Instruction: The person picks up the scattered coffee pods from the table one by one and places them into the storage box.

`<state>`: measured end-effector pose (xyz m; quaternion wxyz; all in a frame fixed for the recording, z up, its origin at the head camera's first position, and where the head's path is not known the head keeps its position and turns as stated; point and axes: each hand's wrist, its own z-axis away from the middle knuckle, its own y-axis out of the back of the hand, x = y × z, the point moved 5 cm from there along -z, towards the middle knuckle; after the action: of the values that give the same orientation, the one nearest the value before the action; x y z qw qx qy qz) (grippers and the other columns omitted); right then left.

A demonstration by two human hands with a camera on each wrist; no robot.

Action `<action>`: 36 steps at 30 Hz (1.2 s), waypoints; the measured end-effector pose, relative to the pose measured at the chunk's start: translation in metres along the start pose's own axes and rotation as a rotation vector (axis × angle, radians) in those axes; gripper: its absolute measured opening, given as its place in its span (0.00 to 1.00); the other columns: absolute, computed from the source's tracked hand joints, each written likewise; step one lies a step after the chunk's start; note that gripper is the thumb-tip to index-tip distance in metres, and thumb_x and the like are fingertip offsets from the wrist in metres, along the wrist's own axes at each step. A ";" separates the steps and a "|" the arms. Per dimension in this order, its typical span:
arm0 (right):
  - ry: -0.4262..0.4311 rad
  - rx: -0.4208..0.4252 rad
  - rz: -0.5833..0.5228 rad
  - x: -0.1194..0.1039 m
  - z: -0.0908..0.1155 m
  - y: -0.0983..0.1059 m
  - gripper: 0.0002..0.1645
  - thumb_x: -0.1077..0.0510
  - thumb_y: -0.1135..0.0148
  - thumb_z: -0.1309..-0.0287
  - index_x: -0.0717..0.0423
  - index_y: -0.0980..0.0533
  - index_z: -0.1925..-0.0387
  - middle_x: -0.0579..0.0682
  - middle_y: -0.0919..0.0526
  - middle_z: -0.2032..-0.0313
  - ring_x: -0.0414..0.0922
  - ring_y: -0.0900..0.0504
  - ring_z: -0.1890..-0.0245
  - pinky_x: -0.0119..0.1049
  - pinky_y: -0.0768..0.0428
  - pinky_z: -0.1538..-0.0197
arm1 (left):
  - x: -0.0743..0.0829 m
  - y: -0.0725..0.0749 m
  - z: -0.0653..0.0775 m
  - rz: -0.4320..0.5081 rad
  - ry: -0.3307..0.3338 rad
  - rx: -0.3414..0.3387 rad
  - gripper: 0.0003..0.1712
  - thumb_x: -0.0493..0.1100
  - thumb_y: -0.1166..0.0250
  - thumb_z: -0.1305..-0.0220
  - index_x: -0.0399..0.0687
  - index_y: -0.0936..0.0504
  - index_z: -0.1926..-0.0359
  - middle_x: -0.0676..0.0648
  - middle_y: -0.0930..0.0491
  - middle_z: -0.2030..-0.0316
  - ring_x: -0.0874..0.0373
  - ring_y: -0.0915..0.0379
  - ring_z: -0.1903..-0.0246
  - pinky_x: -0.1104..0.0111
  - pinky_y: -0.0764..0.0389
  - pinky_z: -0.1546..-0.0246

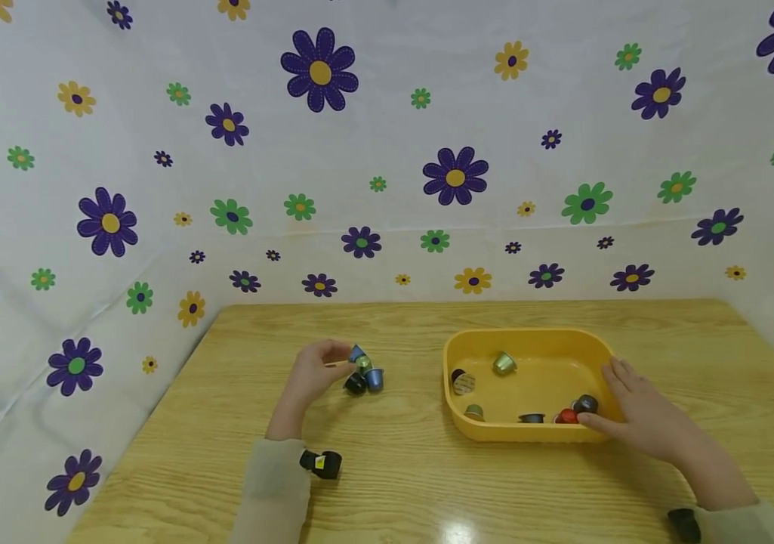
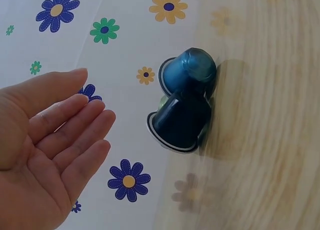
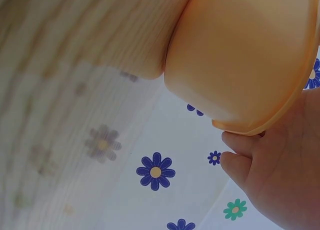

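Left-wrist footage is showing me a gap, unclear from the head view, between left hand [image 1: 315, 372], fingers relaxed, and glossy blue, green and black capsules [image 1: 363, 363] clustering on the table [image 1: 393, 483]; right hand [image 1: 652, 415], fingers straight, is touching the bin [image 1: 522, 432].

A glossy, pale wood-grain counter [image 1: 393, 483] carries a yellow, round-cornered rectangular plastic basin [image 1: 522, 433]. Apart from it, to the left, a shiny blue cup-shaped capsule [image 1: 374, 380] and a glossy black cup-shaped capsule [image 1: 355, 384] sit close together on the counter.
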<state>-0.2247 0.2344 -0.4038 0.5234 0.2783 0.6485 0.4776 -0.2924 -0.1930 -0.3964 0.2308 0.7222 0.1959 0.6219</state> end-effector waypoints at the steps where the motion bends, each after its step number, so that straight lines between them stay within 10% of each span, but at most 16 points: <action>1: 0.002 0.001 -0.001 0.000 0.000 0.000 0.56 0.35 0.48 0.48 0.78 0.55 0.39 0.74 0.59 0.38 0.66 0.61 0.38 0.59 0.59 0.41 | 0.000 0.000 0.000 -0.004 -0.005 -0.001 0.18 0.36 0.35 0.49 0.34 0.24 0.56 0.38 0.24 0.58 0.45 0.29 0.55 0.58 0.26 0.56; 36: 0.014 0.000 -0.004 -0.001 0.002 0.001 0.56 0.36 0.48 0.47 0.78 0.55 0.39 0.75 0.60 0.39 0.66 0.62 0.38 0.58 0.61 0.40 | -0.014 -0.010 0.001 -0.057 0.087 -0.084 0.21 0.38 0.36 0.47 0.33 0.26 0.52 0.38 0.25 0.54 0.46 0.31 0.52 0.56 0.29 0.53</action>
<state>-0.2228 0.2340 -0.4026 0.5198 0.2737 0.6528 0.4783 -0.2934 -0.1924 -0.4135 0.2700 0.6782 0.1999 0.6536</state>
